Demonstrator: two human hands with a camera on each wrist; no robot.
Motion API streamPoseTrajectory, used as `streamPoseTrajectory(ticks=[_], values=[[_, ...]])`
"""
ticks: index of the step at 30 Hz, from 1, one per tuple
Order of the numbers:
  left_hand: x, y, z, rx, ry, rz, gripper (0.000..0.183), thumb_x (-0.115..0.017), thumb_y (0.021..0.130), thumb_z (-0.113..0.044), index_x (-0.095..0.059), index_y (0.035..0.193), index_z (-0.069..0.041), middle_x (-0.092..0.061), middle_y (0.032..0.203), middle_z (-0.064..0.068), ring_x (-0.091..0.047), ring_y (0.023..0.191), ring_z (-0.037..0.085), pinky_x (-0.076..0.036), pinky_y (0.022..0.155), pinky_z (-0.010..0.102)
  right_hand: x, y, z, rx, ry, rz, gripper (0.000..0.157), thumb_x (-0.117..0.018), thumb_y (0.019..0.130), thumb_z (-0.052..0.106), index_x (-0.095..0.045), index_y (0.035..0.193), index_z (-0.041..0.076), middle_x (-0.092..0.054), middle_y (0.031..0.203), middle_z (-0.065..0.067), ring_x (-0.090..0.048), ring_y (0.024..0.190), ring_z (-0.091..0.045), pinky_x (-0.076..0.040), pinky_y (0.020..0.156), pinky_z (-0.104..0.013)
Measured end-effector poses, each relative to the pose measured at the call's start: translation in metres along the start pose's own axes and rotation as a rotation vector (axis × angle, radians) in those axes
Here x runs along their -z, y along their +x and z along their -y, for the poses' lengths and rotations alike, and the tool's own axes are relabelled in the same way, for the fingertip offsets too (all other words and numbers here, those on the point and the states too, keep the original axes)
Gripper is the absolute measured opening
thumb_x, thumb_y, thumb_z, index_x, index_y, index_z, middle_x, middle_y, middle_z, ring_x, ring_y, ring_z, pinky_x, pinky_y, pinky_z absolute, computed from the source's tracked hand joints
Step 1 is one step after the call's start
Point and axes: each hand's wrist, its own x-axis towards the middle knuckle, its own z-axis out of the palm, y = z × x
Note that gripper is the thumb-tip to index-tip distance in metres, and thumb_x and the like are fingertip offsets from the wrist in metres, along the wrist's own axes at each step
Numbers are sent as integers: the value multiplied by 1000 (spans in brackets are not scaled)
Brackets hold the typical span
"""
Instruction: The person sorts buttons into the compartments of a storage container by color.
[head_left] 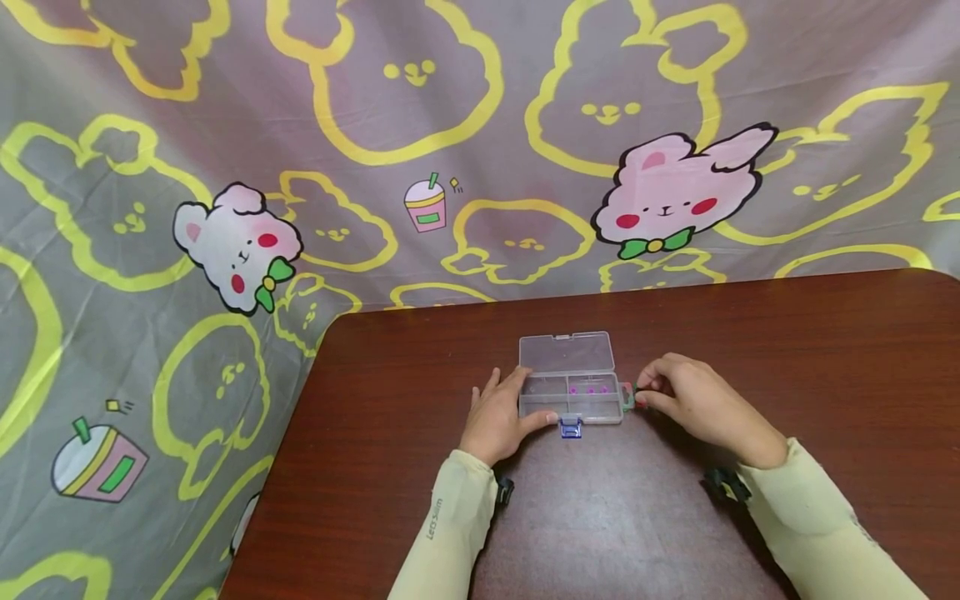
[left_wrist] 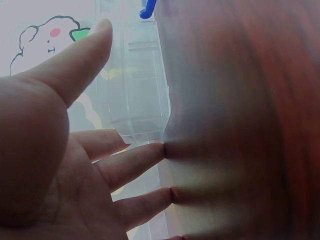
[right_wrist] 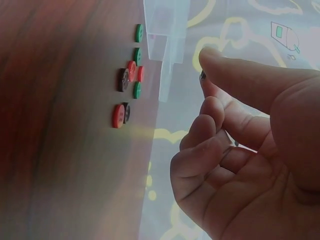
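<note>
Clear box [head_left: 592, 408] lies on tabletop [head_left: 420, 367], lid [head_left: 566, 353] laid open to far side, so inside is reachable; three pink pieces [head_left: 590, 391] sit in far right part; left hand [head_left: 497, 421] spans left end, fingers [left_wrist: 132, 162] spread wide and touching it, probably to steady box; right hand [head_left: 701, 402] pinches small dark piece [right_wrist: 202, 76], thumb and index nearly meeting; loose buttons [right_wrist: 132, 71] lie just beside right wall, probably for short reach.
</note>
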Motion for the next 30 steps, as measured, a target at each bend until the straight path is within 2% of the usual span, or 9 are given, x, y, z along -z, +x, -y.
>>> streamPoseTrajectory(ticks=[30], values=[[0, 1, -1, 3, 12, -4, 81, -73, 87, -54, -44, 153, -15, -43, 156, 6, -22, 151, 34, -14, 119, 62, -10, 9, 19, 47, 11, 35, 13, -81, 85, 10, -68, 88, 10, -57, 81, 4, -52, 73, -11, -47, 64, -32]])
